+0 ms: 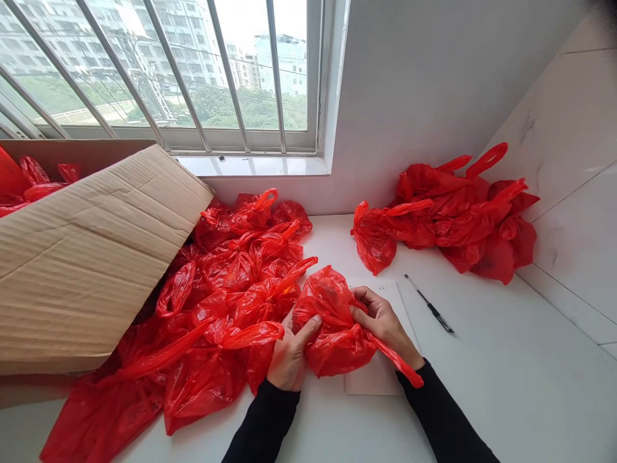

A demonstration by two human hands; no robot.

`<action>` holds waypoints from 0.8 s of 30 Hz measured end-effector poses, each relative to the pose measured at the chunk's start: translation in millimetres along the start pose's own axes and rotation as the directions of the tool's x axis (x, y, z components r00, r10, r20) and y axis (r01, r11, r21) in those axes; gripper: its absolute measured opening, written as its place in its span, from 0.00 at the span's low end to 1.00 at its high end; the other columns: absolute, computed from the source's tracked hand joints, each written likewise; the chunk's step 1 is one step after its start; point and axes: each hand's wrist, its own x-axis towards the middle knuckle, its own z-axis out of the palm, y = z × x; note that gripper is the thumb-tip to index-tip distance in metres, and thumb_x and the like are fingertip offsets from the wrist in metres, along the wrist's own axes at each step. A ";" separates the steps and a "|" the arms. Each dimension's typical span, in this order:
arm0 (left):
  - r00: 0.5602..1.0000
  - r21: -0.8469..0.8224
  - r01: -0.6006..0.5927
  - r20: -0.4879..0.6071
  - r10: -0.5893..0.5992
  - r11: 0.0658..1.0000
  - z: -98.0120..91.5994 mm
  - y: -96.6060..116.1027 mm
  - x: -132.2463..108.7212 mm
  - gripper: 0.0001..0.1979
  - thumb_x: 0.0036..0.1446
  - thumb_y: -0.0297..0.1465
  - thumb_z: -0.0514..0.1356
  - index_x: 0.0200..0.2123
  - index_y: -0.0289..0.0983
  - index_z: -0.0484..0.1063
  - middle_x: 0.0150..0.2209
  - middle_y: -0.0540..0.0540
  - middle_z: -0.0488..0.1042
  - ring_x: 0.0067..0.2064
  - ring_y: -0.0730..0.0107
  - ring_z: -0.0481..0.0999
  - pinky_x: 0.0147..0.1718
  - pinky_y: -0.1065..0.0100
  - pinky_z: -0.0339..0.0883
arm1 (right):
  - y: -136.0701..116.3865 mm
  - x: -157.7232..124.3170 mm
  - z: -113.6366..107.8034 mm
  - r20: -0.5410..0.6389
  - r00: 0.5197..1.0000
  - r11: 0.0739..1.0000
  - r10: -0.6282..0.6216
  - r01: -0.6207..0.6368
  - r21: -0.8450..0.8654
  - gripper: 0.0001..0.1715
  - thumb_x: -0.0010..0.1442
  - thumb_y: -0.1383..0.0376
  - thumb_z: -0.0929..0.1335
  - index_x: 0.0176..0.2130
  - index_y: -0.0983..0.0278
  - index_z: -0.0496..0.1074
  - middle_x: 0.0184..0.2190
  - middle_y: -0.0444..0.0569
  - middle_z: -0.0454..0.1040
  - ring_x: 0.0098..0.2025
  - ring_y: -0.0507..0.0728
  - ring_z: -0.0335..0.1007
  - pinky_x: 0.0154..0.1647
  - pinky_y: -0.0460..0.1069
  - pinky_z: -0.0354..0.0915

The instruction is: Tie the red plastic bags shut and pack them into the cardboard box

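A red plastic bag (pixel 330 321) is held up between my two hands, above the white table. My left hand (pixel 290 350) grips its left side, thumb on top. The fingers of my right hand (pixel 383 321) pinch the bag at its gathered, knotted part on the right. One handle loop hangs down over my right wrist. What the bag contains is hidden. Beneath my right hand lies a sheet of white paper (pixel 373 379), partly covered by the bag and the hand. A black pen (pixel 434 310) rests on the table to the right of the paper.
Several tied red bags (pixel 231 289) are heaped to the left. More red bags (pixel 463 212) lie piled at the back right against the wall. A cardboard box (pixel 91 257) with red bags inside stands tilted at the far left, below a barred window (pixel 193 77).
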 end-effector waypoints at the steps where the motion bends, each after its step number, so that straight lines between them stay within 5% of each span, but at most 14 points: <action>1: 1.000 -0.003 0.008 -0.004 -0.008 1.000 0.4 0.5 -0.1 0.37 0.47 0.31 0.74 0.61 0.39 0.69 0.49 0.39 0.81 0.55 0.47 0.78 0.55 0.54 0.72 | -1.7 -0.6 -0.1 -0.015 1.000 1.000 0.001 -0.001 0.009 0.15 0.60 0.54 0.75 0.43 0.60 0.75 0.41 0.48 0.77 0.42 0.58 0.74 0.44 0.51 0.71; 12: 0.996 0.053 -0.003 0.084 -0.001 0.999 0.2 2.5 0.7 0.31 0.47 0.30 0.73 0.56 0.39 0.75 0.49 0.41 0.81 0.51 0.52 0.80 0.51 0.59 0.73 | 8.4 4.1 -4.1 -0.185 0.982 0.980 0.036 0.002 0.201 0.14 0.62 0.52 0.74 0.42 0.57 0.73 0.38 0.46 0.79 0.36 0.56 0.75 0.40 0.51 0.70; 19: 0.999 0.049 -0.031 0.040 0.029 0.998 -4.3 -3.1 5.5 0.30 0.48 0.36 0.74 0.54 0.37 0.76 0.47 0.40 0.82 0.50 0.52 0.81 0.51 0.59 0.73 | -0.2 -1.5 0.3 0.020 0.996 0.980 0.082 -0.084 0.178 0.19 0.61 0.55 0.75 0.51 0.55 0.73 0.51 0.49 0.77 0.44 0.59 0.77 0.48 0.54 0.70; 24: 0.999 0.038 -0.031 -0.011 0.031 0.999 -4.6 -4.8 6.3 0.22 0.49 0.38 0.73 0.47 0.37 0.79 0.43 0.42 0.83 0.50 0.53 0.81 0.51 0.59 0.72 | 1.5 -0.8 2.3 0.003 0.999 0.991 0.051 -0.051 0.123 0.18 0.61 0.55 0.74 0.49 0.57 0.75 0.50 0.49 0.77 0.44 0.58 0.76 0.46 0.52 0.70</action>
